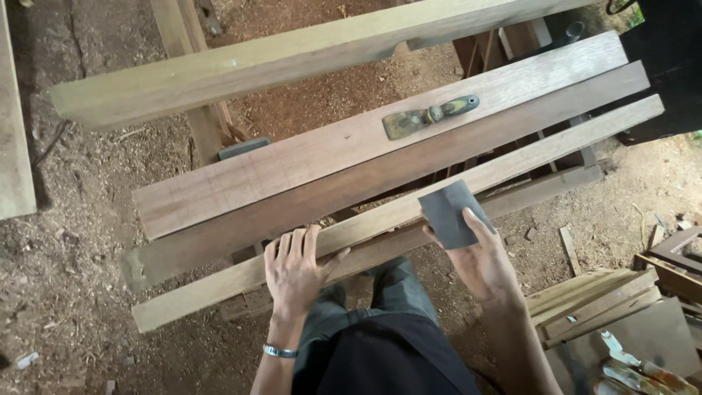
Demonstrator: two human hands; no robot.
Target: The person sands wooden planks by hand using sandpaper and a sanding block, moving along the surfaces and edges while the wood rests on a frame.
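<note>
Sandpaper, a dark grey limp square sheet [447, 214], pinched flat at its lower edge by the right hand [479, 263] over the long pale stiff wooden batten [409, 208], looks light and bendable, while the left hand [296, 271] lies fingers spread, gripping nothing, on that batten.

The person's arms were bare, without sleeves. On the left wrist sat a thin silver metal bracelet [280, 352]. A black garment [395, 362] covered the near body, and grey-green trousers [344, 307] covered the legs just beyond it.
</note>
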